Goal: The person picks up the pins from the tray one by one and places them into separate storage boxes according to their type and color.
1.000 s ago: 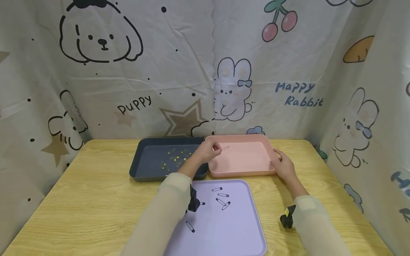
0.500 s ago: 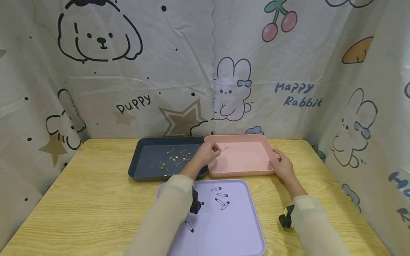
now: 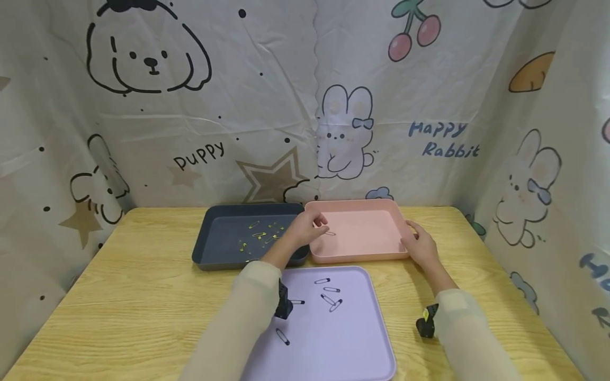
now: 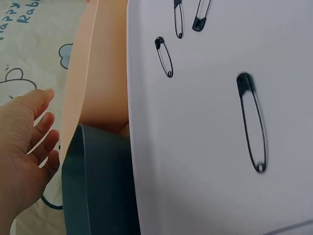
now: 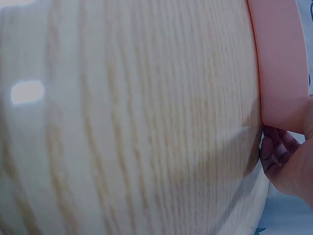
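Slate-grey tray, far left on the wood-grain table: yellow safety pins lie scattered in it. Cream left sleeve, black wrist device attached, passes over the near lavender tray. Six black safety pins are visible on that tray; two lie close together. Left hand: above the left end of the salmon-pink tray, fingers released, thumb apart from them, no object in grasp. One thin safety pin, colour unclear, is inside the pink tray just beside the thumb; contact cannot be determined. Right hand: grasping the pink tray's right end, thumb at the rim, fingers curled against the outer wall.
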Tool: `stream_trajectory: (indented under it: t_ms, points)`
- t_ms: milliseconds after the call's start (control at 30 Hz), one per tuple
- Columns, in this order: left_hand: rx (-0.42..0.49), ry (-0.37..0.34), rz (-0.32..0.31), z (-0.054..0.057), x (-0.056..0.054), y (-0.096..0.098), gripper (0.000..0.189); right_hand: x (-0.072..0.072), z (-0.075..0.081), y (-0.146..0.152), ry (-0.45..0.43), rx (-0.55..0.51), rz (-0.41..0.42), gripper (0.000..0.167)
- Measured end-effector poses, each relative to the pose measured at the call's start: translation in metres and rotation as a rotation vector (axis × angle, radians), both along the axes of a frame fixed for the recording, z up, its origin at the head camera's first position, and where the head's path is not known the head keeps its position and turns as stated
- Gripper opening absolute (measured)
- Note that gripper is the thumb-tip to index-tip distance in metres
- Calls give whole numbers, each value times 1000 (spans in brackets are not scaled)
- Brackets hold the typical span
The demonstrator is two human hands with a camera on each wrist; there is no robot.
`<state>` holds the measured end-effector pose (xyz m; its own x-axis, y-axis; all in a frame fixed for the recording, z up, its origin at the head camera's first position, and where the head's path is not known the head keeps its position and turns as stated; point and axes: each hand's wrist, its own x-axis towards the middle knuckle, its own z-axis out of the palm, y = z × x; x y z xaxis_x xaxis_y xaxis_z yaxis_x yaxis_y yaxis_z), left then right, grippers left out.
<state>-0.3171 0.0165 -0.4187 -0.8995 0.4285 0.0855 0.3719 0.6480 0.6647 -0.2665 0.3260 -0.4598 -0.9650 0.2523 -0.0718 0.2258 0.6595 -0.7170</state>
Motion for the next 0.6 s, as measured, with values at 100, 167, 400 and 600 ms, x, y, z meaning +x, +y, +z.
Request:
stream_trajectory:
  t_ms: [100,167,400,600]
  points:
    - [1,-2,-3,1,3,-5,16,1,0,0,-4,-2,-4,57]
    - [4,-11,-3,1,5,-7,16,1,0,0,-2,-4,-2,57]
    - [-5,-34,-45,0,11,-17,17,3,1,1,24,22,10,57]
    - [-30,-30,-61,3,19,-23,18,2,1,1,32,30,22,57]
